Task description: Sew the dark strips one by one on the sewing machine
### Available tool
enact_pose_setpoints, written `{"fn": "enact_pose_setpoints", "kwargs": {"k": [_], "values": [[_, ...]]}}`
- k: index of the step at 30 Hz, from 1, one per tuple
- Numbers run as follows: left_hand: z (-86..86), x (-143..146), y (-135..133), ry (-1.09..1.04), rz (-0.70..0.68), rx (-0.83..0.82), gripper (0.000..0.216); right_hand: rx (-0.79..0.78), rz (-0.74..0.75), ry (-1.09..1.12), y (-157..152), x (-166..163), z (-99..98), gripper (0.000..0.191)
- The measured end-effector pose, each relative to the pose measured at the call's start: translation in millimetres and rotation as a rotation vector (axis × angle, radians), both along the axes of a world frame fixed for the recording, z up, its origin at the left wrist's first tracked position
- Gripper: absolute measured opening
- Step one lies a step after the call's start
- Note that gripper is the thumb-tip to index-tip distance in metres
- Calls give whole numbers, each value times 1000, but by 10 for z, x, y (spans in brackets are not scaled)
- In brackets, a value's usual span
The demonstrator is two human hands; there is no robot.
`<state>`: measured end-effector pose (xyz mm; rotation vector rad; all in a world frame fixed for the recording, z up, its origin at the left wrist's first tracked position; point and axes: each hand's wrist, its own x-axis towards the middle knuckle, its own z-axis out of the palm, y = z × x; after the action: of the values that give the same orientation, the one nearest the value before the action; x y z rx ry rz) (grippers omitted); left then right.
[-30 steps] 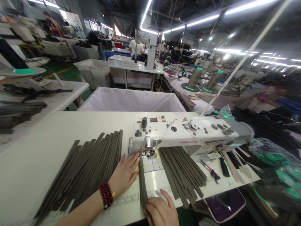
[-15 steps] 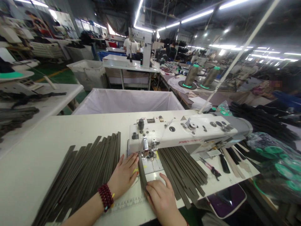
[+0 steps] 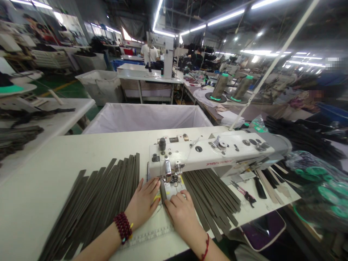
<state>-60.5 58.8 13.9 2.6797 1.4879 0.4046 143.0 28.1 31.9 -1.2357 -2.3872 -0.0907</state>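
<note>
My left hand (image 3: 144, 197) lies flat beside the presser foot of a white sewing machine (image 3: 190, 154), fingers stretched out and fingertips close to the foot. A narrow dark olive fabric strip (image 3: 163, 191) runs from under the foot toward me, between my two hands. My right hand (image 3: 181, 210) is closed on this strip with curled fingers, just in front of the needle area. Left of my left hand rests a fanned pile of similar strips (image 3: 108, 195). Another bundle of strips (image 3: 209, 195) lies under the machine's arm, right of my right hand.
Pink-handled snips (image 3: 246, 194) lie on the table's right side. A printed ruler scale (image 3: 152, 233) runs along the front. Behind the table stands a white-lined bin (image 3: 149, 117). Two thread cones (image 3: 220, 87) stand at the back right. A person in white (image 3: 150, 53) is farther off.
My right hand has moved forward along the strip, closer to the presser foot, and its red wrist string now shows. My left hand has hardly moved.
</note>
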Motion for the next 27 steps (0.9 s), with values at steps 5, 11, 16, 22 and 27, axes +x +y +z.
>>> {"fn": "enact_pose_setpoints", "kwargs": {"k": [5,11,16,22,27], "values": [[21,6,1,33,-3,-8,44,-8,-15,-50,114,-78,-37,7],[16,-1,8,40,-11,-6,44,-17,-32,-114,239,-149,-32,6],[9,2,15,44,-6,-6,43,-26,-50,-147,300,-183,0,5],[2,6,24,46,-1,-10,44,-38,-87,-142,340,-214,12,15],[-6,24,-22,13,6,-29,44,-35,-103,-85,125,-154,-8,8]]}}
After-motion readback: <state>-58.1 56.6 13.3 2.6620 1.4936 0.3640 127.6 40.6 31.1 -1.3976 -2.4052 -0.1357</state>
